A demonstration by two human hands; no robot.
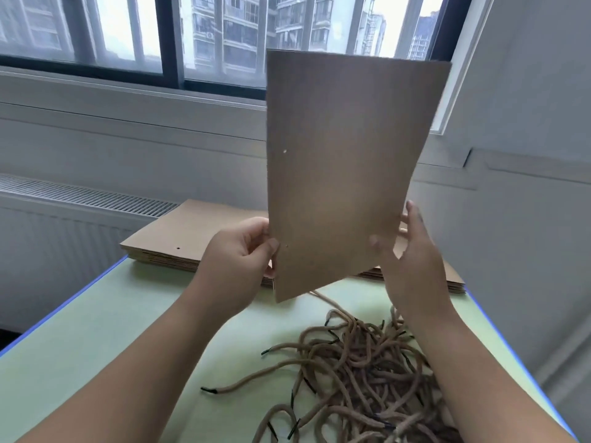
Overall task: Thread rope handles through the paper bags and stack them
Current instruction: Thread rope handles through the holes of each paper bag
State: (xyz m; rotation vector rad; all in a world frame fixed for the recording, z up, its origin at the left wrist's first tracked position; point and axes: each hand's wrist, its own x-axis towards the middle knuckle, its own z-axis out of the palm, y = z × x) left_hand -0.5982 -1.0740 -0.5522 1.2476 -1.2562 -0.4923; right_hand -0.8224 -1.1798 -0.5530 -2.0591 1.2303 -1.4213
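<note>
Table (pixel 96 330), one bag (pixel 345 171), two hands (pixel 236 254) (pixel 412 254)

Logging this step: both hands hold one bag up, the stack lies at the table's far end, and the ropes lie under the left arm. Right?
No. The head view shows the ropes lying under the right arm, not the left. The rest holds: the left hand and right hand hold the bag up, and the stack lies at the table's far end.

Counts by kind
One raised paper bag (pixel 345 174) with two punched holes (pixel 284 151), one stack of flat bags (pixel 179 238), one left hand (pixel 236 260), one right hand (pixel 406 251), one table (pixel 96 330); the tangled rope handles (pixel 358 372) cannot be counted.
</note>
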